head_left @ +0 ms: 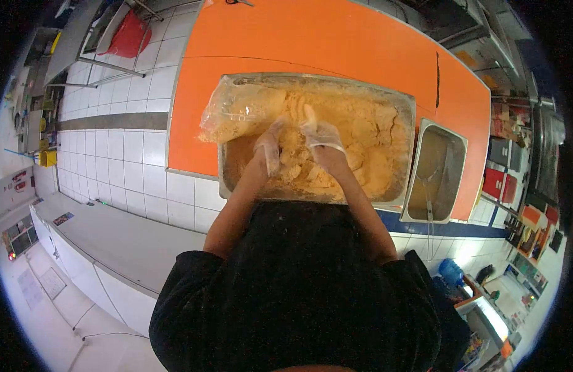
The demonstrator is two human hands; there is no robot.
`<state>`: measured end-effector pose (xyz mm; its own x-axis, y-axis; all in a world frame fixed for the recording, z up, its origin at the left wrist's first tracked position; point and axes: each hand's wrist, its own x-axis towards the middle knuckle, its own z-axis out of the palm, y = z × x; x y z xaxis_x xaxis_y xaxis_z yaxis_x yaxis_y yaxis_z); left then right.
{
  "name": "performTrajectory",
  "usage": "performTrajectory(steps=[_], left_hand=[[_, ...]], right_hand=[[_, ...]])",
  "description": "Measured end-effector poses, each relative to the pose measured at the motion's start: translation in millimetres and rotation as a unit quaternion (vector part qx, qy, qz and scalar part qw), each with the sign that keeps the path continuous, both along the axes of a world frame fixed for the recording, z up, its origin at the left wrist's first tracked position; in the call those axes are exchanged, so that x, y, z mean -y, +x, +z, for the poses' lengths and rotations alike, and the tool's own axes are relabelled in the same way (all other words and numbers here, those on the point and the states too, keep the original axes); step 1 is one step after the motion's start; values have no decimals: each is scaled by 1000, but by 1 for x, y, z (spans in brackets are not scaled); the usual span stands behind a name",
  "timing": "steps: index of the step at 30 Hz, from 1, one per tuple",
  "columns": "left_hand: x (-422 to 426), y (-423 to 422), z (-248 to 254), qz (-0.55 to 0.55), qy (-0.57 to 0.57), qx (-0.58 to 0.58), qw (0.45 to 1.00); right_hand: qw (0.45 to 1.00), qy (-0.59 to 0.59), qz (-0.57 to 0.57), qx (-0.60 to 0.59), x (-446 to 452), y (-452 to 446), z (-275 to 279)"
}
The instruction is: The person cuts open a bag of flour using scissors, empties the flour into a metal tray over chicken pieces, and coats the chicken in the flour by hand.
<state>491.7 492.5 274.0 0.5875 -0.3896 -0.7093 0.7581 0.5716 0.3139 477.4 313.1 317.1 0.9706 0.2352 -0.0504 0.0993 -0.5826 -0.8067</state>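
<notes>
A deep metal tray [395, 197] holds orange-yellow breading powder [373, 133] with lumps in it. My left hand [271, 147], in a clear plastic glove, is low in the powder left of the middle. Its fingers look loosely apart and somewhat blurred, with no held thing visible. My right hand [325, 146], gloved too, is just beside it with the fingers bent around a pale, powder-coated piece [309, 115]. Several coated lumps [320, 177] lie below and between the hands. A clear plastic bag [237, 108] with orange powder in it rests over the tray's left corner.
The tray stands on an orange table [311, 34]. To its right is a smaller metal pan [444, 149] with a long-handled wire strainer [429, 192] leaning in it. Scissors [239, 2] lie at the far edge. A white counter [113, 239] runs on the left.
</notes>
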Motion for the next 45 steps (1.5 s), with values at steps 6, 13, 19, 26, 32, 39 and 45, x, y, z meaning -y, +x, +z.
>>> performTrajectory(steps=[6, 13, 19, 26, 32, 39, 45], left_hand=[[59, 21, 25, -143, 142, 14, 979], [111, 53, -37, -374, 457, 608, 531], [105, -6, 40, -444, 283, 538, 658], [117, -15, 42, -396, 406, 653, 502], [115, -19, 47, -256, 326, 757, 505], [108, -31, 85, -382, 252, 709, 537], [80, 10, -10, -431, 389, 646, 496]], right_hand=[[959, 148, -232, -69, 58, -30, -20], [600, 726, -241, -235, 90, -58, -9], [557, 701, -372, -245, 66, -49, -30], [592, 682, -330, -273, 54, -27, 13], [657, 631, -315, -266, 63, -26, -5], [629, 624, -327, -329, 58, -3, 47], [-693, 711, -106, -51, 112, -21, -30]])
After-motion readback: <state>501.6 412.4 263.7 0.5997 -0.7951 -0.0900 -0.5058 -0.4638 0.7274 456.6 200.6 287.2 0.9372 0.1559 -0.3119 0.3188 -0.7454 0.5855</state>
